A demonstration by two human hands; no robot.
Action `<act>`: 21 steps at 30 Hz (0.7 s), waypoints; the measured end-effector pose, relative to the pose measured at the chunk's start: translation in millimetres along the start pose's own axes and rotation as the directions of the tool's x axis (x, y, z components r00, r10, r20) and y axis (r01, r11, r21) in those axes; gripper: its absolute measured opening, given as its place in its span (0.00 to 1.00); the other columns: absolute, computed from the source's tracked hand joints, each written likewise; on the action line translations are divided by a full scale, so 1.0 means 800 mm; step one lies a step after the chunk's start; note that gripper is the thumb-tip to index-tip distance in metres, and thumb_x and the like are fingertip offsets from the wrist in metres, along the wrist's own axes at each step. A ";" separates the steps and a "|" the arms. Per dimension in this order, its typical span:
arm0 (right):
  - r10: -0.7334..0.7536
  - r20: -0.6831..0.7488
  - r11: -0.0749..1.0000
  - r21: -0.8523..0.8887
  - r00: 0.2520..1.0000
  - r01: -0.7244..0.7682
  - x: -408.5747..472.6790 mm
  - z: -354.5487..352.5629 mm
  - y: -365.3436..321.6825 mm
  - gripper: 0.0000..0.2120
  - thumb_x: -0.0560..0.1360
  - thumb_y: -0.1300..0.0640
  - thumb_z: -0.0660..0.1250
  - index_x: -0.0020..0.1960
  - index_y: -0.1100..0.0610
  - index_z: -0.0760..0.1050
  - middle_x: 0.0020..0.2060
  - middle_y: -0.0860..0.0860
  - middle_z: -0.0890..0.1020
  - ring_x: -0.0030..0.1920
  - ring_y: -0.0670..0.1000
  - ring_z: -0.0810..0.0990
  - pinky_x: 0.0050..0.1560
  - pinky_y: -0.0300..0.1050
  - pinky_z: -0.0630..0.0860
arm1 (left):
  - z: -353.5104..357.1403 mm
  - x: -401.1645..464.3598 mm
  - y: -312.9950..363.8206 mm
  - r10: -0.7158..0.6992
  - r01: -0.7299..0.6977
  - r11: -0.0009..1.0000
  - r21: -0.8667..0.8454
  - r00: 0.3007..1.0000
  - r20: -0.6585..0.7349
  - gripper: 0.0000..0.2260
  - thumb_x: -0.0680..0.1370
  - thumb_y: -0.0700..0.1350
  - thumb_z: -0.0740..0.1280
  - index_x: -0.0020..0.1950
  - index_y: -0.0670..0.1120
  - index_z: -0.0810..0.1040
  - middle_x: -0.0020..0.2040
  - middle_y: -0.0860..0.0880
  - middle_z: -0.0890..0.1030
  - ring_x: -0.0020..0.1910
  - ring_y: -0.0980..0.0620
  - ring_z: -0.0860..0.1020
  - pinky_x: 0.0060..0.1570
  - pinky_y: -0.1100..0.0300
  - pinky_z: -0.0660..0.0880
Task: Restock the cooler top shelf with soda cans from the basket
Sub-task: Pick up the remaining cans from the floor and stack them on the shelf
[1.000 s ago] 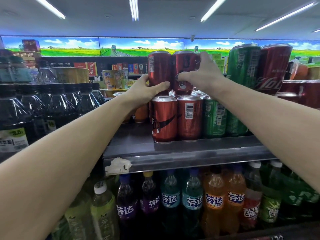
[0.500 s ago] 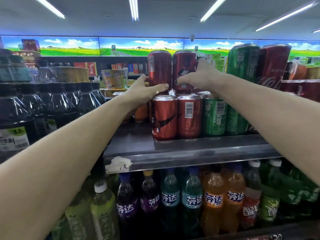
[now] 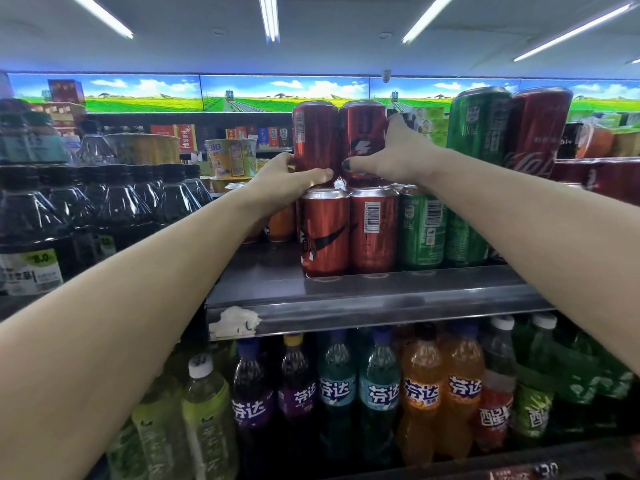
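Top shelf (image 3: 381,299) holds red cans (image 3: 372,230) and green cans (image 3: 420,230) in a front row; left hand (image 3: 287,185) grips left upper can (image 3: 315,140), thumb curled across its base, standing on the row; right hand (image 3: 398,157) wraps right upper can (image 3: 362,133) beside it; lower shelf holds bottles (image 3: 381,393); versus 0.5 s ago both cans unmoved, grips unchanged.

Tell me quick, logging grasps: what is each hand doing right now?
Left hand: fingers curled round the upper left red can.
Right hand: grips the upper right red can.
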State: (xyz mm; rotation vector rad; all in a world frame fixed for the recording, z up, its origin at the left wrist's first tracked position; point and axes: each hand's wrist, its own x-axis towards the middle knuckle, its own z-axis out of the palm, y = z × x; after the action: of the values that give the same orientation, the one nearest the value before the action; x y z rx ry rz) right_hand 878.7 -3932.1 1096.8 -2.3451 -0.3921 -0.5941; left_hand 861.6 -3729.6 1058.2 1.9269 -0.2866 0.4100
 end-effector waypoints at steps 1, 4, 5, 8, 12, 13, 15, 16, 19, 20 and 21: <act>-0.001 -0.003 1.000 -0.004 1.000 0.001 -0.001 0.000 -0.001 0.39 0.74 0.44 0.76 0.73 0.60 0.59 0.58 0.55 0.76 0.56 0.56 0.77 0.54 0.49 0.72 | 0.001 0.000 0.002 0.001 -0.001 1.000 0.003 1.000 0.003 0.23 0.76 0.51 0.77 0.67 0.46 0.75 0.59 0.49 0.85 0.57 0.50 0.84 0.65 0.49 0.79; 0.010 0.007 1.000 -0.015 1.000 -0.010 0.001 0.003 -0.005 0.40 0.74 0.43 0.76 0.74 0.61 0.59 0.60 0.56 0.76 0.58 0.57 0.77 0.59 0.51 0.75 | 0.003 -0.002 0.004 -0.006 0.006 1.000 0.006 1.000 -0.013 0.26 0.76 0.51 0.77 0.70 0.46 0.72 0.60 0.47 0.83 0.58 0.49 0.84 0.64 0.49 0.79; 0.015 0.006 1.000 -0.022 1.000 -0.015 0.001 0.004 -0.007 0.40 0.74 0.43 0.76 0.74 0.61 0.60 0.60 0.56 0.76 0.58 0.56 0.77 0.59 0.51 0.75 | 0.004 -0.002 0.005 -0.009 0.009 1.000 0.008 1.000 -0.024 0.29 0.76 0.51 0.77 0.72 0.45 0.70 0.61 0.47 0.83 0.57 0.49 0.83 0.63 0.50 0.79; 0.025 -0.003 1.000 -0.005 1.000 -0.025 0.005 0.007 -0.005 0.40 0.73 0.42 0.76 0.72 0.61 0.61 0.60 0.56 0.76 0.59 0.57 0.77 0.62 0.53 0.76 | 0.003 -0.003 0.006 -0.009 0.010 1.000 0.021 0.999 -0.040 0.32 0.77 0.51 0.76 0.76 0.44 0.67 0.63 0.47 0.82 0.57 0.50 0.83 0.62 0.51 0.80; 0.038 -0.005 0.999 -0.018 0.999 -0.039 0.008 0.010 -0.001 0.46 0.70 0.38 0.77 0.74 0.64 0.62 0.62 0.57 0.77 0.58 0.58 0.78 0.58 0.52 0.77 | 0.002 -0.007 0.007 -0.022 0.024 0.999 0.027 0.998 -0.061 0.32 0.76 0.51 0.77 0.75 0.44 0.68 0.61 0.47 0.82 0.58 0.49 0.83 0.64 0.49 0.79; 0.041 0.005 0.999 -0.030 0.999 -0.041 0.009 0.010 -0.001 0.48 0.69 0.36 0.77 0.74 0.65 0.62 0.63 0.58 0.77 0.59 0.59 0.78 0.59 0.52 0.77 | 0.002 -0.009 0.006 -0.028 0.030 0.999 0.024 0.998 -0.063 0.32 0.75 0.52 0.77 0.74 0.45 0.68 0.60 0.47 0.83 0.58 0.49 0.83 0.64 0.48 0.79; 0.044 0.012 0.998 -0.046 0.999 -0.043 0.007 0.011 -0.002 0.51 0.69 0.34 0.76 0.76 0.65 0.60 0.65 0.59 0.76 0.61 0.61 0.77 0.61 0.54 0.77 | 0.002 -0.012 0.007 -0.034 0.036 0.999 0.028 0.997 -0.063 0.36 0.73 0.54 0.78 0.75 0.44 0.67 0.60 0.47 0.83 0.57 0.50 0.83 0.65 0.49 0.79; 0.048 0.009 0.998 -0.049 0.999 -0.047 0.007 0.011 -0.002 0.52 0.69 0.33 0.75 0.77 0.65 0.60 0.65 0.60 0.76 0.61 0.61 0.77 0.61 0.54 0.77 | 0.003 -0.015 0.008 -0.035 0.037 0.999 0.037 0.997 -0.065 0.36 0.75 0.53 0.77 0.76 0.43 0.65 0.61 0.48 0.82 0.57 0.51 0.82 0.64 0.51 0.78; 0.042 -0.014 0.998 -0.035 0.999 -0.043 0.006 0.008 -0.001 0.47 0.69 0.32 0.75 0.72 0.64 0.65 0.56 0.58 0.78 0.54 0.59 0.79 0.49 0.49 0.76 | -0.001 -0.019 0.010 -0.032 0.041 0.994 0.103 0.996 -0.088 0.36 0.79 0.54 0.73 0.80 0.43 0.60 0.64 0.49 0.77 0.60 0.52 0.77 0.61 0.57 0.73; 0.035 -0.027 0.999 -0.032 0.999 -0.036 0.005 0.007 -0.002 0.45 0.69 0.32 0.74 0.71 0.64 0.67 0.51 0.56 0.78 0.50 0.57 0.79 0.42 0.47 0.74 | -0.003 -0.021 0.011 -0.028 0.041 0.991 0.126 0.994 -0.103 0.37 0.79 0.55 0.73 0.81 0.43 0.59 0.66 0.48 0.75 0.63 0.50 0.75 0.62 0.56 0.71; 0.027 -0.038 0.999 -0.040 0.999 -0.029 0.002 0.005 -0.004 0.44 0.70 0.32 0.73 0.70 0.64 0.67 0.46 0.54 0.76 0.46 0.56 0.78 0.37 0.46 0.71 | -0.006 -0.023 0.013 -0.023 0.040 0.989 0.140 0.992 -0.120 0.37 0.79 0.56 0.72 0.82 0.44 0.59 0.68 0.47 0.74 0.66 0.48 0.74 0.63 0.55 0.70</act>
State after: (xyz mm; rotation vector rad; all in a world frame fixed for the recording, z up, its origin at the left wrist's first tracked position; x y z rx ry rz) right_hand 880.1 -3926.8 1096.6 -2.3703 -0.3321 -0.6374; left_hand 840.4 -3729.0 1061.0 2.0344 -0.1523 0.5334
